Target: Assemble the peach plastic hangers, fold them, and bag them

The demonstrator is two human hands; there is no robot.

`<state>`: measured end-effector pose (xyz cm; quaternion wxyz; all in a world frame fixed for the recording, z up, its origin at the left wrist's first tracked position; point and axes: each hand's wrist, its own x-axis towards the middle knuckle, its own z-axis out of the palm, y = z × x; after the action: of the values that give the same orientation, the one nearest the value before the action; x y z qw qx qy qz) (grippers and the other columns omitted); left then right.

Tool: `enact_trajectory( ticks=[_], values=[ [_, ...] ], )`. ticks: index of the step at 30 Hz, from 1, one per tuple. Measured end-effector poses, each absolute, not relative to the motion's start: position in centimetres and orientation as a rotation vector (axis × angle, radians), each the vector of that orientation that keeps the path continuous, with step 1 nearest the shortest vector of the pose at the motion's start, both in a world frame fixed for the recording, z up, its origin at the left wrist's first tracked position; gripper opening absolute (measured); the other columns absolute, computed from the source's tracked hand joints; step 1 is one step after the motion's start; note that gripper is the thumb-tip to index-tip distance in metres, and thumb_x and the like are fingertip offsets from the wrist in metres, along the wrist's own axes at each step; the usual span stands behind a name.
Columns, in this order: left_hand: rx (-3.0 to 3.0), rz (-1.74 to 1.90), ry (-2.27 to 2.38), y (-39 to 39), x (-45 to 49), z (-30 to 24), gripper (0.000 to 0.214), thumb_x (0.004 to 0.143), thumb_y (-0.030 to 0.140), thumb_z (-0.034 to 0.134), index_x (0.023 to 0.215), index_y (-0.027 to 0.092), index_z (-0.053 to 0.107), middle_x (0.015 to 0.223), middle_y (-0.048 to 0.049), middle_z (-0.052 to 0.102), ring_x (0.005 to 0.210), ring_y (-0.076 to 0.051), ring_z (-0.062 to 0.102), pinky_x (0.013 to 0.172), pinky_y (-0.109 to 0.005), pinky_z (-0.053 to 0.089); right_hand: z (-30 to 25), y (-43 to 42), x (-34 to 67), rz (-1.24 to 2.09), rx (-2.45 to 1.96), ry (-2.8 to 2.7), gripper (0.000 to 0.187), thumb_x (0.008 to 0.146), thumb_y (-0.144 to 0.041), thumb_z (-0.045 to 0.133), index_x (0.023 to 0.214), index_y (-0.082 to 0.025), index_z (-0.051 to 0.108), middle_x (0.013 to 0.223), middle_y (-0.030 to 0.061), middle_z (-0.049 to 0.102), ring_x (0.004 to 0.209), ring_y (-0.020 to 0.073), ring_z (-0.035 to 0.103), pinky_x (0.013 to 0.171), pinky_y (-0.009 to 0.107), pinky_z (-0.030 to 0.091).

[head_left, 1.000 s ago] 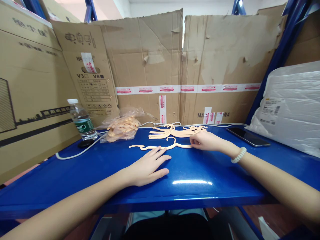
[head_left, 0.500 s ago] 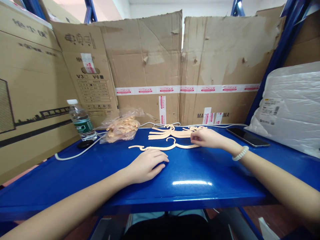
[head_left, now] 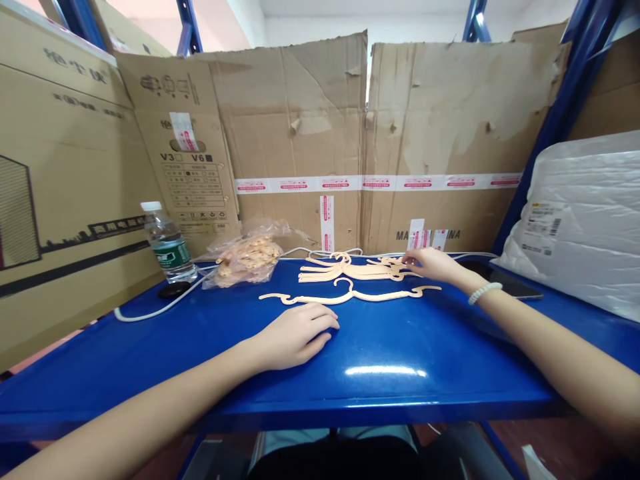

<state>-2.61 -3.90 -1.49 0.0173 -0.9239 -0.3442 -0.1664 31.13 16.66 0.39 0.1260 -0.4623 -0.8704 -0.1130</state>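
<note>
The right hand (head_left: 434,264) is reaching onto the right end of the hanger stack (head_left: 345,269) on the blue table (head_left: 390,347), fingertips (head_left: 407,261) touching it; whether it is gripping cannot be told. The left hand (head_left: 296,333) is lying loose and empty just before a single hanger (head_left: 350,296). Peeling off only the top piece is probably what is keeping the stack tidy. A carton (head_left: 193,180) behind is showing "V3" and "V6".

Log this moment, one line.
left hand: resting on blue metal table | right hand: on stack of peach plastic hangers | loose hanger: between hands
</note>
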Motion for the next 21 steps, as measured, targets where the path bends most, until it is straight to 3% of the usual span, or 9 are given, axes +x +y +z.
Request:
enact_trajectory(
  ticks=[3,5,12,17,21],
  values=[
    [-2.872,-0.514,-1.069,-4.0,-2.6,-1.5,0.025,0.094,0.020,0.042,0.112,0.019,0.059,0.117,-0.0087,0.062,0.108,-0.021,0.057,0.095,-0.035,0.045,-0.2,18.0,30.5,-0.370,-1.384,-2.618,0.036,0.089,-0.023,0.046,0.121,-0.013,0.060,0.114,0.0145,0.068,0.103,0.0255,0.064,0.080,0.030,0.048],
    [-2.865,-0.501,-1.073,-4.0,-2.6,-1.5,0.025,0.095,0.020,0.041,0.112,0.019,0.059,0.117,-0.0086,0.062,0.109,-0.021,0.057,0.095,-0.035,0.045,-0.2,18.8,29.9,-0.378,-1.420,-2.632,0.037,0.090,-0.022,0.045,0.123,-0.013,0.059,0.115,0.0151,0.067,0.103,0.0258,0.064,0.079,0.030,0.049],
    [-2.848,-0.471,-1.067,-4.1,-2.5,-1.4,0.025,0.095,0.019,0.040,0.112,0.018,0.058,0.117,-0.0088,0.062,0.110,-0.021,0.057,0.096,-0.035,0.045,0.5,21.1,26.2,-0.431,-1.326,-2.773,0.031,0.086,-0.015,0.052,0.113,-0.017,0.067,0.107,0.0116,0.071,0.100,0.0229,0.065,0.077,0.026,0.047],
    [-2.839,-0.470,-1.051,-4.2,-2.5,-1.4,0.024,0.095,0.019,0.040,0.111,0.018,0.058,0.117,-0.0090,0.062,0.108,-0.021,0.057,0.095,-0.036,0.045,0.8,21.5,24.6,-0.520,-1.285,-2.839,0.027,0.080,-0.005,0.052,0.091,-0.015,0.073,0.090,0.0141,0.072,0.088,0.0261,0.066,0.068,0.029,0.045],
    [-2.834,-0.479,-1.045,-4.2,-2.5,-1.5,0.024,0.095,0.019,0.040,0.111,0.018,0.058,0.116,-0.0091,0.062,0.108,-0.022,0.058,0.094,-0.035,0.046,1.0,21.2,24.3,-0.537,-1.203,-2.818,0.020,0.078,-0.005,0.055,0.082,-0.015,0.072,0.092,0.0152,0.069,0.094,0.0267,0.063,0.068,0.028,0.044]
  ],
)
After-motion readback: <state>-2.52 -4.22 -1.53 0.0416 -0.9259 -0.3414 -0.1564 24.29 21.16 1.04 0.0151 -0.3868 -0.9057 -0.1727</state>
